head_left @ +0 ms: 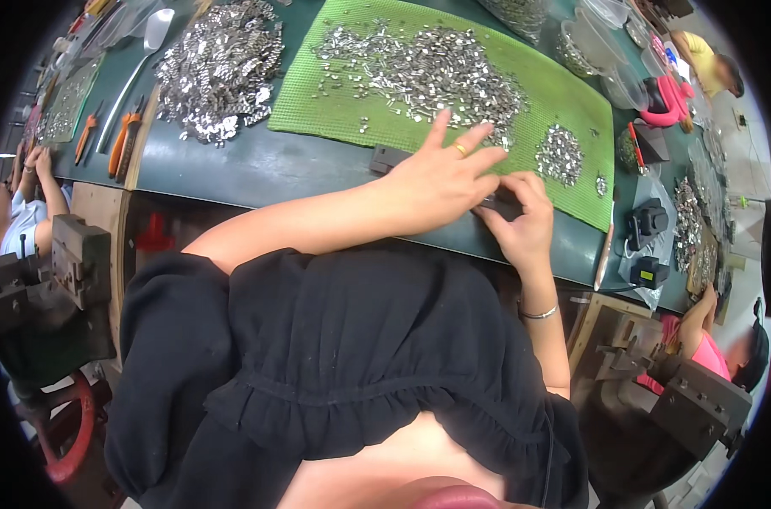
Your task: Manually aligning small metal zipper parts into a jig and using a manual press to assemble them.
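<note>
Right fingers (528, 195) grip a dark block (507, 204) beside spread left fingers (487, 159).

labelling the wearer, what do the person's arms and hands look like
The left hand has a gold ring; the right hand, a silver bracelet at the wrist. Both are ungloved. The loose left sleeve is black, both forearms bare.

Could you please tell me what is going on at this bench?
A person works over small metal parts. Their right hand grips the right end of a dark block at the bench edge; the left hand is over its middle, fingers spread, hiding whether it is one piece. Just beyond, a green mat carries a large heap of metal parts and a smaller heap. Shiny metal pieces are piled to the left.
</note>
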{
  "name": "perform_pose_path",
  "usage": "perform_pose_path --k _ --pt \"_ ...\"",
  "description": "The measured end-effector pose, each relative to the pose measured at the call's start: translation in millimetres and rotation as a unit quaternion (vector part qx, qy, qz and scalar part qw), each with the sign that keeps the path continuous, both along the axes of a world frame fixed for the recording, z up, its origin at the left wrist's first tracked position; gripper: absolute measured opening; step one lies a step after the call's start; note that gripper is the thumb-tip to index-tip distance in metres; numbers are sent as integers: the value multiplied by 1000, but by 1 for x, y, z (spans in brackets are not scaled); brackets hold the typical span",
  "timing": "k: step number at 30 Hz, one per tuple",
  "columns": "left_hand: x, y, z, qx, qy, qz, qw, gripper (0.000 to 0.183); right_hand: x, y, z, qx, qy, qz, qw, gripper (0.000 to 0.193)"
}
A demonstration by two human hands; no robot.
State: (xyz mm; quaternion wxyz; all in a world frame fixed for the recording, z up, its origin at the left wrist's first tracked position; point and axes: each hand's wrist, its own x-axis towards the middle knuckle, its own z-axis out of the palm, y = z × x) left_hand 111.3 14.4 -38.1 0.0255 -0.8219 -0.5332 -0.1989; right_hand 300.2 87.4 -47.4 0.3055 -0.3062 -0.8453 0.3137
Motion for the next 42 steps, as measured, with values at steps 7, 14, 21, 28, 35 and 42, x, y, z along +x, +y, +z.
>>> perform_pose_path --k 7,14,21,28,35,42 --pt "-50 -42 36 195 -153 -30 968 30 -2 -2 -1 87 -8 -1 996 37" --pt "-152 -146 0 141 -120 293 938 44 -7 -4 -1 117 -7 3 993 41" --pt "-100 -77 15 37 -44 220 974 55 -10 -5 -1 90 -47 -6 995 42" --pt "-65 -28 10 22 13 74 997 23 -8 -7 0 108 -38 -8 993 44" --pt "-58 -21 37 -94 -298 60 948 12 -10 -5 2 99 -37 -7 994 46" --pt "-153 -52 83 199 -208 219 932 16 -13 -6 8 129 -38 -16 991 45"
